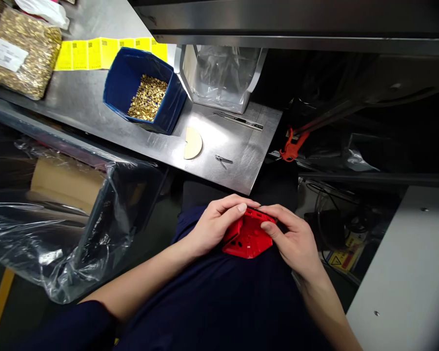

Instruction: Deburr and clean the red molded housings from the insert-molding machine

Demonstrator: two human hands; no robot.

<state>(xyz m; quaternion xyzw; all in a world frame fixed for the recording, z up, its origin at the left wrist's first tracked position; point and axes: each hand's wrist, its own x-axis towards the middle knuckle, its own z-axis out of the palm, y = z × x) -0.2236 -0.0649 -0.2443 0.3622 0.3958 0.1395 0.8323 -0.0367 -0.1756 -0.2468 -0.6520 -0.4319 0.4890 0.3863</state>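
Observation:
A red moulded plastic part [251, 239], hollow with raised walls and small dark holes, is held close to my body at lap height. My left hand [215, 222] grips its upper left side, thumb on the near face. On the other side my right hand [294, 236] pinches the upper right edge between thumb and fingers. The fingertips of both hands almost meet along the top edge. Beyond them on the metal bench [237, 173] lie a small nail clipper-like metal tool [224, 159], a pale half-round disc [193, 143] and a slim cutter knife [238, 121].
A blue bin [111, 87] holds small brass pieces; a grey bin [254, 78] lined with clear plastic stands beside it. Further left are yellow labels [95, 53] and a bag of brass pieces [29, 53]. A plastic-lined crate [95, 234] sits lower left; an orange clamp [291, 146] hangs right.

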